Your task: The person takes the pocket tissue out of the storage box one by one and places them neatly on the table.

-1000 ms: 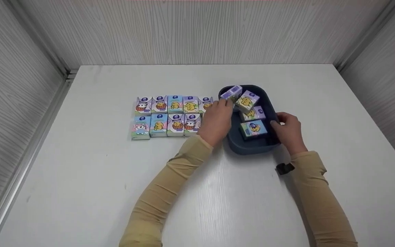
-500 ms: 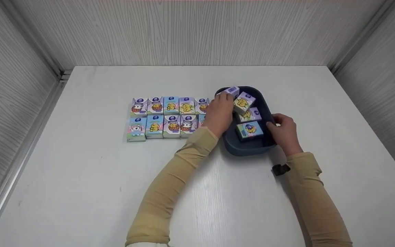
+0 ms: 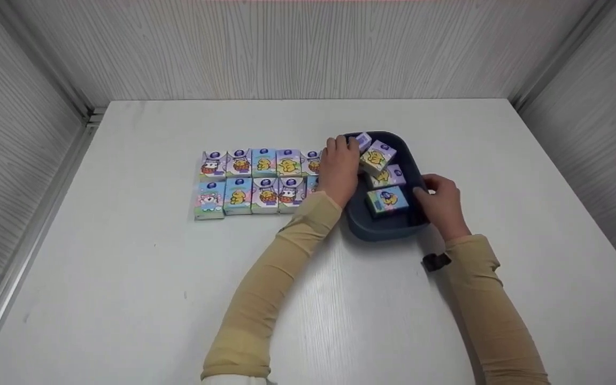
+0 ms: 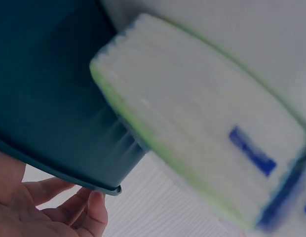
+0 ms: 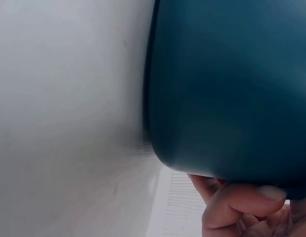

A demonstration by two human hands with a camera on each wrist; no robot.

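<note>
A dark blue plastic bin (image 3: 385,232) stands right of centre on the white table. My left hand (image 3: 339,170) grips its left rim, with curled fingers (image 4: 96,210) against the edge in the left wrist view. My right hand (image 3: 440,206) holds the opposite rim, thumb and fingers pinching it. Several small cartoon-printed tissue packs lie in the bin, among them a blue one (image 3: 388,200) and a tilted purple one (image 3: 378,156). Another purple pack (image 3: 362,141) is partly hidden by my left fingers. A tissue pack (image 4: 192,113) looms blurred beside the bin in the left wrist view.
Two neat rows of tissue packs (image 3: 237,195) lie just left of the bin; my left hand hides their right end. A black wrist device (image 3: 436,262) shows by my right sleeve. Grained panels (image 3: 308,51) enclose the table's back and sides.
My left hand has slid slightly away from me along the bin's left side, and now covers more of the purple pack there. My right hand keeps its hold on the bin.
</note>
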